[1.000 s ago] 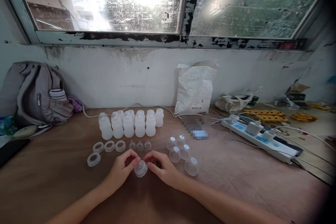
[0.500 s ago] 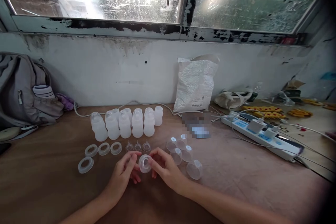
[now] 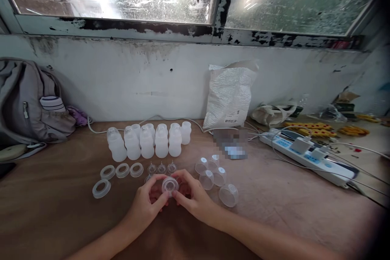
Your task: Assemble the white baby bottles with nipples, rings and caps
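The round clear piece (image 3: 170,186) sits between the fingers of the left hand (image 3: 145,201) and those of the right hand (image 3: 195,198), touching both, neither hand nearer. Both sets of fingers grip its rim, thumbs on the near side. Being round, it shows no long axis; its open face tips up toward the wearer. Beyond the fingers stand clear teats (image 3: 161,167); loose rings (image 3: 137,175) lie left, domed caps (image 3: 228,196) right, on the tabletop (image 3: 268,207).

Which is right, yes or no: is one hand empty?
No, the left hand and the right hand both hold the clear round piece.
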`<state>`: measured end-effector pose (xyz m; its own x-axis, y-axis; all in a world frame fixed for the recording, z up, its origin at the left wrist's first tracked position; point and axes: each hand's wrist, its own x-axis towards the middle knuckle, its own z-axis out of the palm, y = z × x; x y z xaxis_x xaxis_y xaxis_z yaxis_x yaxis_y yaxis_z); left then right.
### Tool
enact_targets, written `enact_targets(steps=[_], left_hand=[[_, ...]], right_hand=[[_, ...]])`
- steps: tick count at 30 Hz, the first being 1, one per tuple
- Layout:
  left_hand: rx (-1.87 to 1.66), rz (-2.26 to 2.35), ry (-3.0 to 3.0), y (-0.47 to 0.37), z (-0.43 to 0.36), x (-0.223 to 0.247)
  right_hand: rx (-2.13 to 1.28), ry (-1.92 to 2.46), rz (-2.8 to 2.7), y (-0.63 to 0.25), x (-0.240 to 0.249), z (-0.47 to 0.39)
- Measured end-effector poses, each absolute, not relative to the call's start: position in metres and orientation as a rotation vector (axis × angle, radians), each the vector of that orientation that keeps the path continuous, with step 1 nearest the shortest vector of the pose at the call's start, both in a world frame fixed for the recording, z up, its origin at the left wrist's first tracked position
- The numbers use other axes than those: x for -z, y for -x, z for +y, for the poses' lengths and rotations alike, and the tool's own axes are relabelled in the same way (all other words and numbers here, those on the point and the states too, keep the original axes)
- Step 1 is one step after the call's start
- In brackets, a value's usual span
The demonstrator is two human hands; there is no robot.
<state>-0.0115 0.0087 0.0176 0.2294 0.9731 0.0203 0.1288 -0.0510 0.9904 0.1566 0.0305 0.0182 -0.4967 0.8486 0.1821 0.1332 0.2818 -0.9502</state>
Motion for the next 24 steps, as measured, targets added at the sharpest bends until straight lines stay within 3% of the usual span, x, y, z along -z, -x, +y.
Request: enact_targets(steps=[24], left_hand=[[-0.909,1.354,-1.800,0.008,0.008,-0.019]], right_hand=[[-1.103,0.856,-1.902,-0.146,-0.018,0.025]])
